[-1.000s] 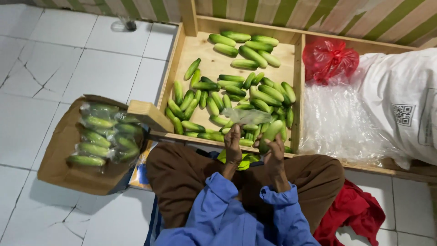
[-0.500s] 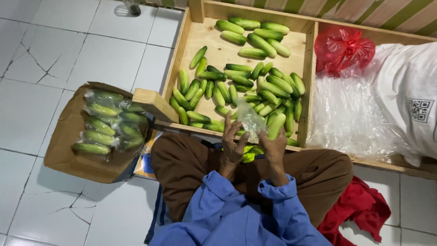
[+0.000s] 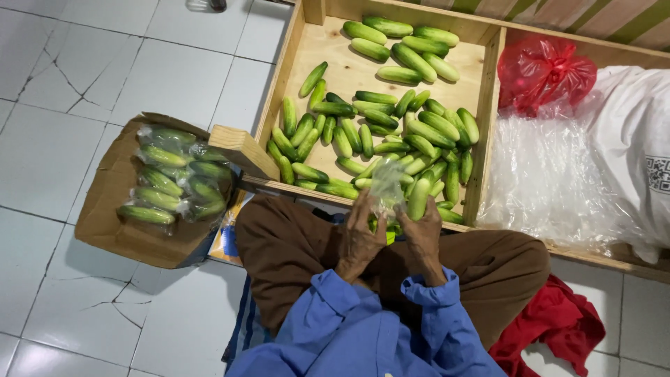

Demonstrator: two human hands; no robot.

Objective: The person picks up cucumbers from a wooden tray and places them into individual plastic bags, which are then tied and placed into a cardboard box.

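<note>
From the head view, the person sits cross-legged at the near edge of a wooden crate (image 3: 481,139) spread with loose cucumbers (image 3: 391,119). The left hand (image 3: 361,237) and right hand (image 3: 422,234) both pinch a clear plastic bag (image 3: 387,185), held up just above the crate's near rail, with green cucumbers showing between the palms. Left of the crate, a cardboard tray (image 3: 105,209) holds bagged cucumbers (image 3: 174,174). Right of the crate's divider lie a red plastic bag (image 3: 544,70), a heap of clear bags (image 3: 544,181) and a white sack (image 3: 635,139). A red cloth (image 3: 558,324) lies beneath the crate's right end.
</note>
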